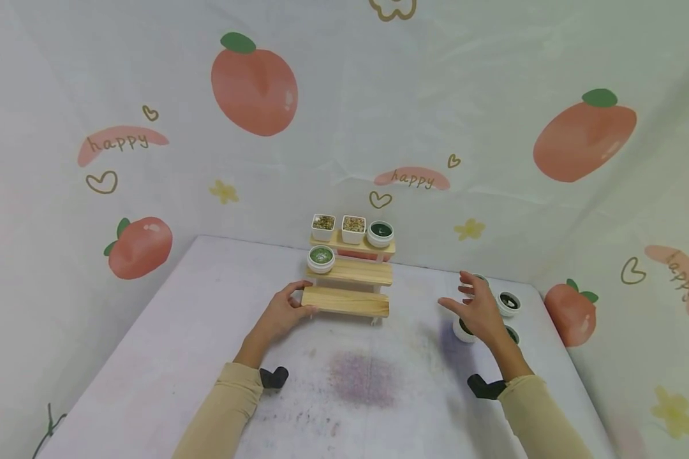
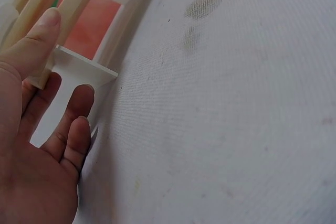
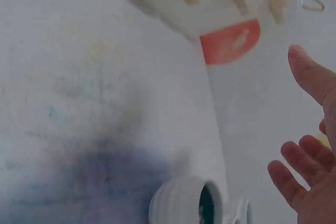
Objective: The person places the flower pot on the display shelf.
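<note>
A three-tier stand with wooden boards (image 1: 344, 302) and white supports (image 2: 79, 66) stands at the back of the table. My left hand (image 1: 278, 313) grips the left end of its lowest board, thumb on one face and fingers round the other. A round white pot with green filling (image 1: 321, 257) sits at the left of the middle board. The top board carries two square white pots (image 1: 353, 231) and a round dark-green-filled one (image 1: 381, 234). My right hand (image 1: 479, 312) hovers with thumb and fingers spread, holding nothing, over several round white pots (image 3: 181, 203) at the right.
One of the right-hand pots (image 1: 509, 304) stands near the table's right edge. The white cloth-covered table (image 1: 207, 280) meets a printed fabric backdrop (image 1: 333, 127) behind and at the sides. Purple stains (image 1: 364, 379) mark the cloth in front of the stand.
</note>
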The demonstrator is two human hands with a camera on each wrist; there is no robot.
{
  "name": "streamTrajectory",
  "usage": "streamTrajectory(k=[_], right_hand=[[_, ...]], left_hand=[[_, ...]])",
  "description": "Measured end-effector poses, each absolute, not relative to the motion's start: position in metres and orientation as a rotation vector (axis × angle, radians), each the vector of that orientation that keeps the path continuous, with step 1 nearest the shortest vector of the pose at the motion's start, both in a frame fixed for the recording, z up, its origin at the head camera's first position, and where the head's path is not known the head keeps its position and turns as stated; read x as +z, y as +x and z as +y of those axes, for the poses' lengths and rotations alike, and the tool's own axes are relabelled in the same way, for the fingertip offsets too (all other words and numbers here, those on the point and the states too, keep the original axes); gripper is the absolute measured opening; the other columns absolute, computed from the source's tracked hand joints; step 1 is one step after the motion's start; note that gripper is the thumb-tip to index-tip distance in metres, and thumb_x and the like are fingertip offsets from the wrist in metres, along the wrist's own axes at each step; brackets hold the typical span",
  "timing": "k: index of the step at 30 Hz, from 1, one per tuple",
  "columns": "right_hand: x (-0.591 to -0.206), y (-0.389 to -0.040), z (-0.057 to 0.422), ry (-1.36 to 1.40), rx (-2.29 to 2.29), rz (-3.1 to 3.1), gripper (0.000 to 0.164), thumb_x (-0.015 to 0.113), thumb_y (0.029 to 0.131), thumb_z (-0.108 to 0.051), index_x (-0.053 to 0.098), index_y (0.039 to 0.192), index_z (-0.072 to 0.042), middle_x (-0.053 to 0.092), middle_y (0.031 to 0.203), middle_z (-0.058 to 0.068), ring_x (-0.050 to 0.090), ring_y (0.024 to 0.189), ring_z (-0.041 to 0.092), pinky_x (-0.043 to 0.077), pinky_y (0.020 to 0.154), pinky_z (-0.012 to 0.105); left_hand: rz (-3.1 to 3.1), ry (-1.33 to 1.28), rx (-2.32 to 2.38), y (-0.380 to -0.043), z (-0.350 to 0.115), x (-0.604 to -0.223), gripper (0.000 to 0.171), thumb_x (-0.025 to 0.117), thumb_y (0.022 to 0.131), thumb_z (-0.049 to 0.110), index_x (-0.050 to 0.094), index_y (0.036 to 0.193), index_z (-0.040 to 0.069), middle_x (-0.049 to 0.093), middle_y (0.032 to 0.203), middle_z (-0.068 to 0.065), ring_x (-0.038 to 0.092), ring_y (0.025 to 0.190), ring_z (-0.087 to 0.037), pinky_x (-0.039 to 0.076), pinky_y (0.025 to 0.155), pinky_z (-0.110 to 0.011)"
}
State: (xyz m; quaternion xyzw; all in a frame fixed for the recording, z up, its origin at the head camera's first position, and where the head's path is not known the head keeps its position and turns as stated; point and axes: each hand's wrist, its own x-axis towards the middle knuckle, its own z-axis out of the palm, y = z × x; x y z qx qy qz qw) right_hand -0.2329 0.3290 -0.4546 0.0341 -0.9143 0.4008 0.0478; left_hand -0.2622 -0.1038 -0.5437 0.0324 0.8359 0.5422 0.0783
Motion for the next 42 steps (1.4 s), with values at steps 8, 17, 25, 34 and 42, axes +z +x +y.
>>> streamTrajectory(k=[8,17,25,34,42], right_hand=[[-0.468,-0.228,0.355,-0.029,1.19,-2.869,0.092,0.078,0.09,-0.038,0.03,0.157,0.002,0.037,0.156,0.029,0.045,0.138,0.047,0.044,0.107,0.06],[-0.479,-0.225,0.367,-0.077,1.132,-2.933,0.092,0.08,0.089,-0.034,0.03,0.155,0.008,0.041,0.151,0.035,0.044,0.139,0.053,0.044,0.107,0.062],[-0.493,-0.223,0.371,-0.07,1.1,-2.97,0.088,0.079,0.089,-0.029,0.033,0.153,0.01,0.039,0.152,0.037,0.047,0.136,0.054,0.047,0.104,0.061],[-0.499,-0.217,0.365,-0.133,1.063,-3.047,0.082,0.079,0.088,-0.023,0.036,0.151,0.008,0.035,0.151,0.038,0.04,0.138,0.057,0.04,0.108,0.066],[-0.509,-0.215,0.362,-0.135,0.983,-3.013,0.077,0.078,0.087,-0.018,0.041,0.147,0.012,0.044,0.145,0.04,0.042,0.136,0.053,0.035,0.112,0.063]], left_hand=[[2.5,0.1,1.617,-0.262,-0.105,-0.543,0.065,0.083,0.086,0.029,0.054,0.144,0.023,0.066,0.08,-0.008,0.054,0.065,-0.013,0.042,0.059,-0.027],[2.502,0.115,1.625,-0.263,-0.106,-0.544,0.066,0.083,0.086,0.03,0.054,0.144,0.024,0.067,0.079,-0.009,0.055,0.065,-0.015,0.043,0.059,-0.028],[2.495,0.136,1.628,-0.266,-0.106,-0.547,0.066,0.083,0.086,0.03,0.054,0.144,0.023,0.067,0.081,-0.008,0.055,0.066,-0.014,0.043,0.06,-0.028],[2.503,0.132,1.615,-0.265,-0.106,-0.549,0.068,0.083,0.086,0.031,0.053,0.146,0.023,0.067,0.079,-0.009,0.055,0.064,-0.013,0.043,0.058,-0.028],[2.499,0.121,1.613,-0.265,-0.106,-0.548,0.067,0.084,0.085,0.032,0.053,0.145,0.024,0.066,0.079,-0.008,0.054,0.065,-0.015,0.043,0.059,-0.028]])
